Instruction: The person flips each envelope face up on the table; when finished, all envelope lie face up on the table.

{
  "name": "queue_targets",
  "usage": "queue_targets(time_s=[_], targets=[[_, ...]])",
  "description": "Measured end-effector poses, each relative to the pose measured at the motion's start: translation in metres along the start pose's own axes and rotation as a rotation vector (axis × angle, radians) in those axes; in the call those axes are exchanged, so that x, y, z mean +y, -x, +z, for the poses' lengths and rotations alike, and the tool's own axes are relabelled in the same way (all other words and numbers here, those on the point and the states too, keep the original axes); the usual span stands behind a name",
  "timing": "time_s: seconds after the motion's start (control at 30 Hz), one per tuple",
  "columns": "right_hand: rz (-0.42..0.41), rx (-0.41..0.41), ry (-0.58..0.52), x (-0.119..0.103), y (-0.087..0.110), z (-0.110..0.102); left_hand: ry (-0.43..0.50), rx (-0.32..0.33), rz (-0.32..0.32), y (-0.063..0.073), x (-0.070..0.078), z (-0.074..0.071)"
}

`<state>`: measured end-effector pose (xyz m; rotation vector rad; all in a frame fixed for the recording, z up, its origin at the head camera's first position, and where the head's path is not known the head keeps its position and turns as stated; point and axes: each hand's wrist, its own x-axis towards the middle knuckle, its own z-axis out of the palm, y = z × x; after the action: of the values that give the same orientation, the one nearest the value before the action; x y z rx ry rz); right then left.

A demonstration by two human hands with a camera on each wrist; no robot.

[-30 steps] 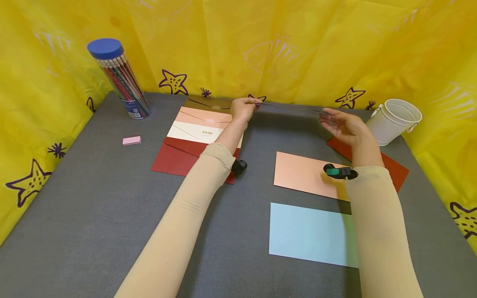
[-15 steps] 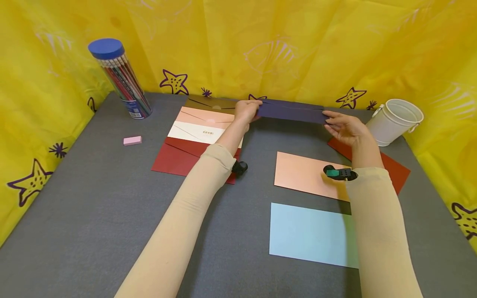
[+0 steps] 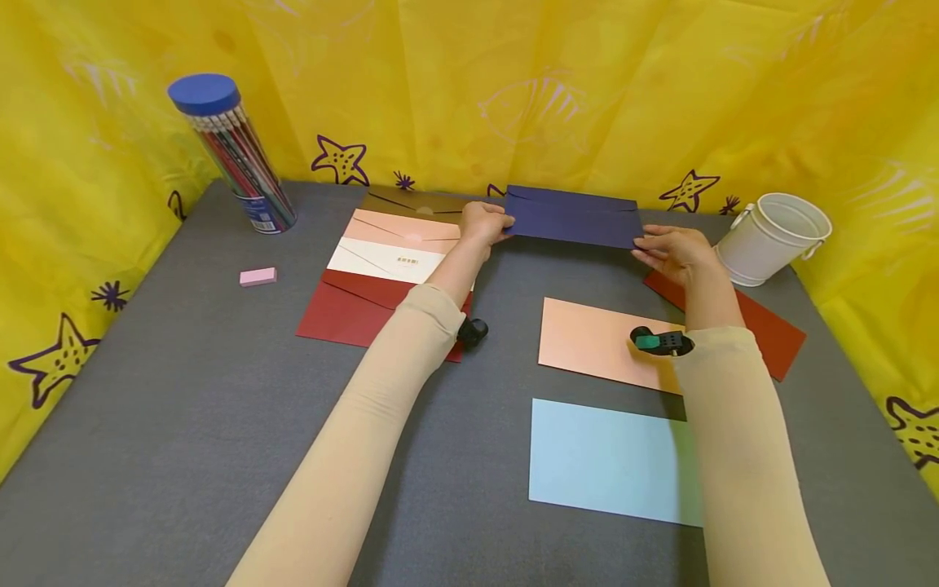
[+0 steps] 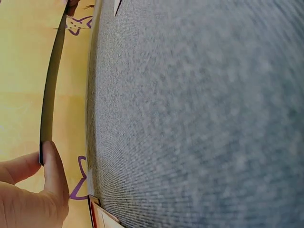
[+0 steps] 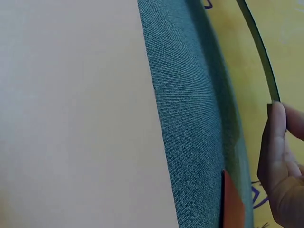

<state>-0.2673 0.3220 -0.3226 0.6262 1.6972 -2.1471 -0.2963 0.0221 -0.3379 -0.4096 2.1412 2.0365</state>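
A dark blue envelope [image 3: 572,217] is held up at the back of the table, its flap line along the far edge. My left hand [image 3: 483,223] pinches its near left corner between thumb and fingers. At the near right corner my right hand [image 3: 678,249] pinches it the same way. Both wrist views show the envelope almost edge-on, slightly bowed, raised off the table. On the table below lie a peach envelope [image 3: 601,342] and a light blue envelope [image 3: 609,461], both partly behind the right arm. A red envelope [image 3: 770,330] lies slanted under the right forearm.
Overlapping envelopes, among them a brown one [image 3: 396,204], a white one [image 3: 374,258] and a dark red one [image 3: 345,314], lie left of centre. A pink eraser [image 3: 258,277], a tub of pencils [image 3: 245,163] and a white bucket [image 3: 770,236] stand around. Yellow curtain [image 3: 455,90] borders the table.
The dark blue envelope has tipped from edge-on to showing its broad face, its far edge rising. Both hands still hold it, and the right hand has come slightly lower.
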Motion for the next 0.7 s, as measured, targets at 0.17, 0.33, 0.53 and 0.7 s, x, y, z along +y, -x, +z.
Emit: queue_targets(time_s=[0.17,0.33,0.53,0.7], targets=[[-0.023,0.072,0.030,0.001,0.000,0.004,-0.095,0.025,-0.007,0.001,0.001,-0.001],[-0.033,0.109,0.136,0.003,0.000,0.010,-0.249,0.031,0.004,0.002,0.000,-0.004],[-0.053,0.094,0.240,0.005,-0.001,0.016,-0.373,0.046,0.046,0.002,0.000,-0.004],[-0.065,0.098,0.355,0.007,-0.002,0.018,-0.440,0.013,0.067,0.001,0.000,-0.004]])
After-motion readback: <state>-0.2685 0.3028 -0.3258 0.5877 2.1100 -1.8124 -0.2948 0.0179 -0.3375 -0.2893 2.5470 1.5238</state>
